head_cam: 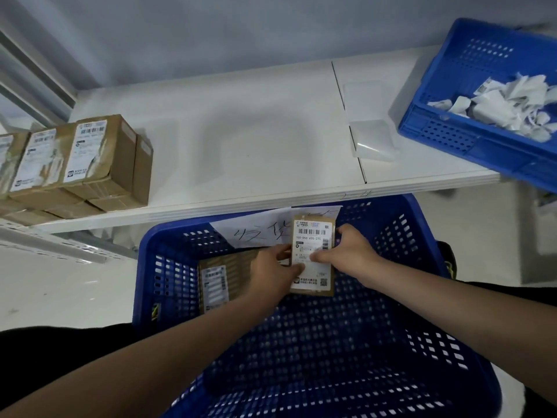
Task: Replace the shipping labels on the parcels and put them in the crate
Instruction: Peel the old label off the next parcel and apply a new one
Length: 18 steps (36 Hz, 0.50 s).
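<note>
Far L of the crate [168, 257], up on the table [241, 140], a row of labelled parcels [99, 164] waits. Inside the crate one parcel [223, 282] lies at its L wall; just R of it, L hand [271, 273] & R hand [349, 251] grip a labelled parcel [313, 254] from both sides, thumbs on the label, over the crate's far end. Up R of the crate, a 2nd blue bin [452, 137] w/ torn label scraps [506, 107].

A crate [391, 372] is sitting in front of the bench [241, 140], below its edge. Inside it, one parcel [223, 282] is lying at the left, and a second parcel [313, 254] is being held just to its right between both hands [271, 273]. More parcels [90, 164] are sitting on the bench's left end, and a bin [452, 134] of paper scraps [506, 107] is resting at its right end.
</note>
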Available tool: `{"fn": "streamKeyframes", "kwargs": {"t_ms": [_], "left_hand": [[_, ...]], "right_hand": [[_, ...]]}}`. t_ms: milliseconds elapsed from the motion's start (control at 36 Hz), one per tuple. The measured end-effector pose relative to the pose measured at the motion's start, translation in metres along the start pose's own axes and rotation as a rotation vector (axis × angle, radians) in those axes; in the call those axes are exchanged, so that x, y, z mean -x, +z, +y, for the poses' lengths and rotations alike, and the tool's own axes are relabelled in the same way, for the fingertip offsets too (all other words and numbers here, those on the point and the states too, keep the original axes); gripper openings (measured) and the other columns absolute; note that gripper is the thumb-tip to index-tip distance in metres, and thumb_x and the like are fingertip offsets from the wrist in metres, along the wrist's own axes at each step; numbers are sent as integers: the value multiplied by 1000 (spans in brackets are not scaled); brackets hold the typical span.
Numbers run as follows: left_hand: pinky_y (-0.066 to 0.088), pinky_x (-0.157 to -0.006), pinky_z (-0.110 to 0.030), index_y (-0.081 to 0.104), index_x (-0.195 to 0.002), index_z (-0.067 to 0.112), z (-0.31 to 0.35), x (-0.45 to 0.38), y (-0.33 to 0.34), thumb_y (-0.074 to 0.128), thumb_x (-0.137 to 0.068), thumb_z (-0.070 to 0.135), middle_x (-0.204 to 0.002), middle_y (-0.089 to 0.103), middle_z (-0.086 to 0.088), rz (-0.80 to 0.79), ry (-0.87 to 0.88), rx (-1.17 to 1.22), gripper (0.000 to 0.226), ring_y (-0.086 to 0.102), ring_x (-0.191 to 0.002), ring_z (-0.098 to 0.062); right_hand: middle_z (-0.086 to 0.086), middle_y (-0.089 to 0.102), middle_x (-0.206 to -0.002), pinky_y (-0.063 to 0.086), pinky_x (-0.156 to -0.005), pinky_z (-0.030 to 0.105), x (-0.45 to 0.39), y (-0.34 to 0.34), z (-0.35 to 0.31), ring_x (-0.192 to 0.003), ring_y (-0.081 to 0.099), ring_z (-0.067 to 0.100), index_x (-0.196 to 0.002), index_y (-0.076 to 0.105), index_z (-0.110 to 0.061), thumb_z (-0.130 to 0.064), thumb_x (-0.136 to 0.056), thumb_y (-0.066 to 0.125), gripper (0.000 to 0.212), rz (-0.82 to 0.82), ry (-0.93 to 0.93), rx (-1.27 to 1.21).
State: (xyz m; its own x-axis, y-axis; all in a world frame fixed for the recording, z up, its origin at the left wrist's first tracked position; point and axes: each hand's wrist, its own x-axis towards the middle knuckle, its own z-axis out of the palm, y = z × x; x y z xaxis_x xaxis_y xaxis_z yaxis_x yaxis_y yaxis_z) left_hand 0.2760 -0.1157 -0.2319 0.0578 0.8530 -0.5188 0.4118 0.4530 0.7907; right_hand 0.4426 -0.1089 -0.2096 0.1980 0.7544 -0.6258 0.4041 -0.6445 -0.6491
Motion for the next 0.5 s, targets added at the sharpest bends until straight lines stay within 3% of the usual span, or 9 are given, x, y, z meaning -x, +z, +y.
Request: {"fn": "streamKeyframes", "kwargs": {"t_ms": [111, 278, 361, 417, 500], "left_hand": [[63, -85, -47, 68, -126, 10, -31, -1, 16, 78, -85, 0, -119, 74, -8, -35, -104, 57, 44, 73, -101, -23], [64, -81, -39, 65, -130, 4, -61, -11, 56, 74, -88, -4, -119, 73, -14, -75, -156, 167, 44, 73, -102, -24], [62, -86, -45, 60, -133, 0, -68, -23, 69, 68, -92, -5, -118, 73, -17, -74, -191, 249, 42, 73, -103, -29], [62, -87, -46, 57, -136, -1, -75, -34, 77, 66, -94, -6, -120, 72, -18, -68, -213, 275, 43, 72, -104, -31], [61, -88, -51, 57, -140, 2, -93, -53, 89, 69, -92, -1, -118, 73, -16, -59, -205, 218, 49, 73, -103, -30]], "right_hand": [[-6, 64, -95, 52, -67, 24, -11, 8, 21, -90, 64, 14, -107, 54, -16, -14, -73, 88, 49, -77, 44, 72], [-1, 66, -100, 48, -58, 22, -29, 9, 54, -87, 63, 13, -98, 54, -20, -5, -77, 84, 39, -110, 114, 108], [0, 67, -100, 55, -73, 28, -44, 7, 60, -93, 65, 17, -91, 55, -22, -8, -75, 87, 38, -103, 120, 165], [3, 70, -108, 57, -87, 36, -57, 7, 66, -99, 67, 20, -100, 59, -16, -13, -71, 90, 43, -97, 129, 196], [2, 68, -110, 55, -90, 36, -76, 14, 75, -103, 66, 22, -100, 57, -14, -17, -70, 92, 45, -95, 130, 234]]}}
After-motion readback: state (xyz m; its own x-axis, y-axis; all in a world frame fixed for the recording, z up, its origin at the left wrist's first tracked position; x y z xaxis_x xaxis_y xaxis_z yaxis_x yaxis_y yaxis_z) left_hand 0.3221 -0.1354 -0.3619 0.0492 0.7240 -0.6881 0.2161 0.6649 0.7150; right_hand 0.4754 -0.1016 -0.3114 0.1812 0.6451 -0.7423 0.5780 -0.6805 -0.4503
